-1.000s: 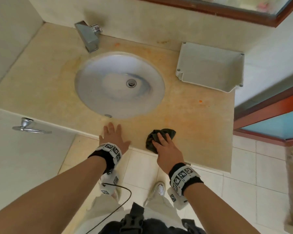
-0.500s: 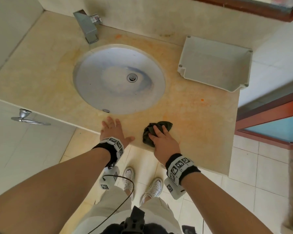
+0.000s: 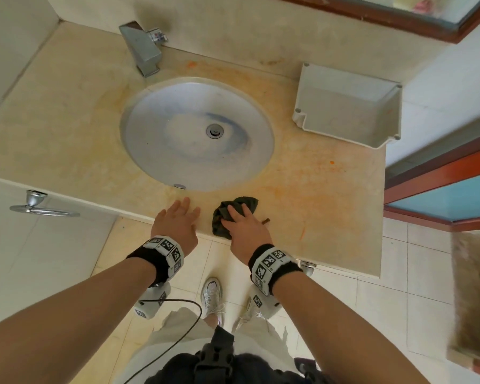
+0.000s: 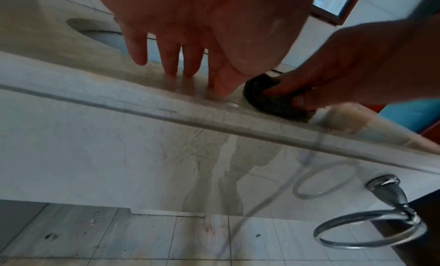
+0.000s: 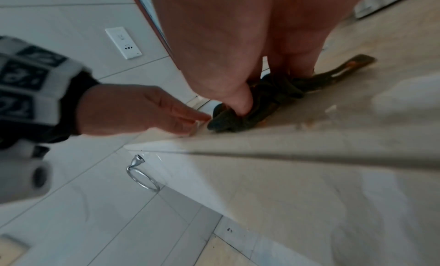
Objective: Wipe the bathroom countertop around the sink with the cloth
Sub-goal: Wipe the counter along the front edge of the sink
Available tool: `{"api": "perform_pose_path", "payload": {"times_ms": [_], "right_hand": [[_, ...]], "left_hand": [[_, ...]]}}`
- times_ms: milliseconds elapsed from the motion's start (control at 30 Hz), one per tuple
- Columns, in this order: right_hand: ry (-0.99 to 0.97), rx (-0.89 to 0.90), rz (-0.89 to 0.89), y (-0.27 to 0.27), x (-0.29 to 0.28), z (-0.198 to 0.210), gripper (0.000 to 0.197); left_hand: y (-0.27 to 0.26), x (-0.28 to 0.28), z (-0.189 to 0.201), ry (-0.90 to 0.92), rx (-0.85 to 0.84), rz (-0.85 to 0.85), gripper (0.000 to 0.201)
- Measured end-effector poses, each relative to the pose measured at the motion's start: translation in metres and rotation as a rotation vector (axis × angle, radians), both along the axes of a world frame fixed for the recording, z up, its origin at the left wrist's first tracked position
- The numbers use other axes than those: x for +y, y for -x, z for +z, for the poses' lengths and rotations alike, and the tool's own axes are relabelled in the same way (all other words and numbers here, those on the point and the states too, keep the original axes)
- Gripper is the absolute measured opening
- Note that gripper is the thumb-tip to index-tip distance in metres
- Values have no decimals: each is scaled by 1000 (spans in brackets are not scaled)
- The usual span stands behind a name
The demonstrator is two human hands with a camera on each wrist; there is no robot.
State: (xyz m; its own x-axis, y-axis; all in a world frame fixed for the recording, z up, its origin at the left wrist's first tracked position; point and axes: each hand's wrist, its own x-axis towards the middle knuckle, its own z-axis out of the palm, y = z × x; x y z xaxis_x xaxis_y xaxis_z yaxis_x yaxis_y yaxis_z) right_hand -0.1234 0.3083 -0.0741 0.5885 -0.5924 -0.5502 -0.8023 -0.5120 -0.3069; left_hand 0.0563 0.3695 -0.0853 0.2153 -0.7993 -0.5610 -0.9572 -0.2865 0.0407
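The beige stone countertop [image 3: 330,195] carries orange staining, heaviest to the right of the round white inset sink [image 3: 197,134] and along its back edge. The crumpled dark green cloth [image 3: 225,214] lies on the front strip of the counter, just below the sink rim and close to the front edge.

Procedure for the step in hand, as judged from the present layout:
1. Keep the right hand [image 3: 247,231] pressed on the cloth; its fingers and thumb are curled into the bundle, gripping it.
2. Spreading the cloth flatter would likely give more contact than the present wad.
3. Work in overlapping strokes toward the stained right side, then round the sink.
4. Keep the cloth clear of the front edge so that it does not slide off.
5. The left hand [image 3: 178,223] lies flat on the counter just beside the cloth, fingers straight and holding nothing; use it as a brace.

Inventory, largest first:
- Countertop: one.
- Sink: one.
- White rectangular plastic tray [image 3: 394,112]: one, at the back right.
- Chrome tap [image 3: 143,49]: one.
- Cloth: one.
- Chrome towel rings: two below the counter, one [image 4: 371,228] in the left wrist view and one [image 3: 43,209] at the left in the head view.
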Motion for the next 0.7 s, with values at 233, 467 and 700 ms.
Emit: {"api": "perform_pose_path", "payload": {"times_ms": [233, 467, 700], "right_hand": [[41, 56, -155, 96, 30, -7, 58], [40, 113, -197, 106, 24, -2, 63], [-21, -38, -70, 7, 19, 1, 63]], "left_hand": [[7, -7, -2, -58, 46, 2, 56], [3, -4, -8, -53, 83, -17, 59], [2, -5, -10, -52, 70, -43, 60]]}}
